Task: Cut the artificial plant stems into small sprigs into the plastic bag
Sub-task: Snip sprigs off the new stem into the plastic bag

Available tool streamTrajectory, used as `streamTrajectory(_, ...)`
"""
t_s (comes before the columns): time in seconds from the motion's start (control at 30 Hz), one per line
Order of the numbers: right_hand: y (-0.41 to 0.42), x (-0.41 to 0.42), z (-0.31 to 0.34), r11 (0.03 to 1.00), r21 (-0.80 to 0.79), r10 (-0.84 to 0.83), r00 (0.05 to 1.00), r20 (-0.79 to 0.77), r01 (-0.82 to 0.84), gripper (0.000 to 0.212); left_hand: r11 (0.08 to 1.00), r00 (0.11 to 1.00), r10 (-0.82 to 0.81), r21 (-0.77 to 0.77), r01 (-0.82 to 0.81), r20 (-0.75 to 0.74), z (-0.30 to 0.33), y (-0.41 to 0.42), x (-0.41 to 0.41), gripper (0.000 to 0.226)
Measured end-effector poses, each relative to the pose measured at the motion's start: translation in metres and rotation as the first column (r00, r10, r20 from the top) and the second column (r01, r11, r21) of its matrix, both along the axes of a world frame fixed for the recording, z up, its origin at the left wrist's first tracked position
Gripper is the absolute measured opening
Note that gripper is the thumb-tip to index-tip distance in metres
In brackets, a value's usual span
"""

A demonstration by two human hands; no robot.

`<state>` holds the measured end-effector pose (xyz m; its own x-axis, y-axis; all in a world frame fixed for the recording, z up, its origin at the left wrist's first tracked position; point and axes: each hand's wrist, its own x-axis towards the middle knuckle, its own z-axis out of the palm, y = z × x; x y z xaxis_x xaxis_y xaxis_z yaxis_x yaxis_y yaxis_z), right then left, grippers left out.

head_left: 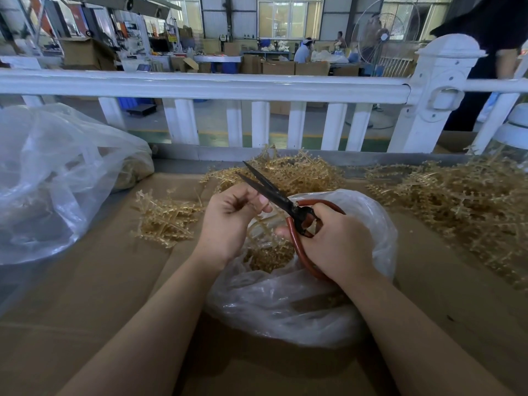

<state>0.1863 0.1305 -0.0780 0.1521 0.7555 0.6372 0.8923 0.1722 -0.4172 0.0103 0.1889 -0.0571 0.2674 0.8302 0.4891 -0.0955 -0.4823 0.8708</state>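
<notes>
My right hand grips the red handles of large black scissors, whose blades are parted and point up-left. My left hand is beside the blades with its fingers curled; a thin stem piece seems to hang from it, but I cannot tell for sure. Below both hands lies an open clear plastic bag holding cut golden sprigs. Piles of uncut golden artificial stems lie at left, behind the hands and at right.
All of this sits on a brown cardboard surface. A large clear bag partly filled with sprigs stands at left. A white fence runs along the table's far edge. A person in dark clothes stands beyond it at right.
</notes>
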Motion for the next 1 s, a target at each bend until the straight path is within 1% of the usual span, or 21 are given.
streamTrajectory(0.07, 0.000, 0.000, -0.002, 0.999, -0.013, 0.030, 0.998, -0.049, -0.030, 0.064, 1.000, 1.000, 0.009, -0.013, -0.008, 0.005, 0.000, 0.000, 0.001, 0.012)
streamTrajectory(0.1, 0.000, -0.001, -0.002, 0.999, -0.019, 0.037, 0.996, -0.075, -0.039, 0.057, 1.000, 1.000, 0.015, -0.014, -0.015, 0.002, 0.000, -0.001, 0.001, 0.013)
streamTrajectory(0.17, 0.002, -0.002, -0.003, 0.998, -0.033, 0.044, 0.992, -0.122, -0.049, 0.034, 1.000, 1.000, 0.014, -0.001, -0.014, -0.015, 0.001, -0.002, 0.002, 0.017)
streamTrajectory(0.2, 0.003, -0.003, -0.003, 0.997, -0.049, 0.053, 0.986, -0.156, -0.061, 0.028, 1.000, 1.000, 0.009, 0.004, -0.009, -0.023, 0.001, -0.003, 0.002, 0.017)
streamTrajectory(0.27, 0.004, -0.003, -0.002, 0.988, -0.094, 0.092, 0.962, -0.257, -0.119, 0.024, 1.000, 0.999, 0.009, 0.004, -0.009, -0.031, 0.002, -0.004, 0.003, 0.015)
streamTrajectory(0.33, 0.005, -0.002, 0.001, 0.970, -0.112, 0.160, 0.914, -0.373, -0.216, 0.013, 1.000, 0.999, 0.007, -0.003, -0.007, -0.036, 0.003, -0.006, 0.004, 0.015)
streamTrajectory(0.37, 0.005, -0.002, 0.002, 0.957, -0.111, 0.198, 0.884, -0.425, -0.268, 0.012, 1.000, 0.999, 0.002, -0.002, -0.002, -0.043, 0.003, -0.007, 0.004, 0.017)
streamTrajectory(0.4, 0.005, -0.002, 0.003, 0.946, -0.104, 0.226, 0.855, -0.468, -0.307, 0.017, 1.000, 0.998, -0.003, 0.000, 0.003, -0.056, 0.003, -0.007, 0.004, 0.018)
streamTrajectory(0.47, 0.005, -0.003, 0.004, 0.935, -0.096, 0.235, 0.799, -0.554, -0.342, 0.020, 1.000, 0.996, -0.003, -0.013, 0.002, -0.091, 0.003, -0.007, 0.003, 0.022)
streamTrajectory(0.5, 0.005, -0.004, 0.005, 0.933, -0.088, 0.228, 0.761, -0.608, -0.350, 0.018, 0.999, 0.994, 0.003, -0.036, -0.007, -0.107, 0.003, -0.008, 0.003, 0.028)
streamTrajectory(0.57, 0.005, -0.003, 0.007, 0.934, -0.060, 0.212, 0.679, -0.703, -0.353, 0.014, 0.994, 0.994, 0.021, -0.106, -0.032, -0.109, 0.003, -0.006, 0.001, 0.050)
streamTrajectory(0.63, 0.006, 0.000, 0.009, 0.945, -0.040, 0.186, 0.632, -0.752, -0.325, 0.007, 0.984, 0.996, 0.035, -0.170, -0.050, -0.088, 0.002, -0.003, -0.001, 0.070)
streamTrajectory(0.7, 0.007, 0.002, 0.011, 0.955, -0.025, 0.158, 0.576, -0.802, -0.297, 0.004, 0.975, 0.992, 0.012, -0.221, -0.040, -0.127, 0.001, -0.001, -0.005, 0.080)
streamTrajectory(0.77, 0.007, 0.003, 0.013, 0.956, -0.004, 0.156, 0.519, -0.840, -0.293, 0.005, 0.944, 0.985, -0.092, -0.329, 0.040, -0.146, 0.001, -0.001, -0.004, 0.079)
streamTrajectory(0.83, 0.006, 0.004, 0.014, 0.955, 0.021, 0.170, 0.486, -0.857, -0.297, 0.002, 0.888, 0.976, -0.185, -0.444, 0.116, -0.115, -0.001, -0.001, -0.002, 0.068)
streamTrajectory(0.87, 0.005, 0.004, 0.015, 0.953, 0.034, 0.181, 0.474, -0.862, -0.301, 0.001, 0.875, 0.974, -0.200, -0.467, 0.130, -0.104, -0.001, -0.001, -0.002, 0.060)
streamTrajectory(0.93, 0.003, 0.004, 0.016, 0.949, 0.047, 0.193, 0.459, -0.867, -0.312, 0.005, 0.886, 0.972, -0.205, -0.443, 0.133, -0.117, 0.001, -0.001, -0.003, 0.042)
streamTrajectory(1.0, 0.002, 0.004, 0.016, 0.945, 0.045, 0.195, 0.448, -0.872, -0.323, 0.006, 0.910, 0.969, -0.205, -0.391, 0.138, -0.136, 0.003, -0.001, -0.005, 0.034)
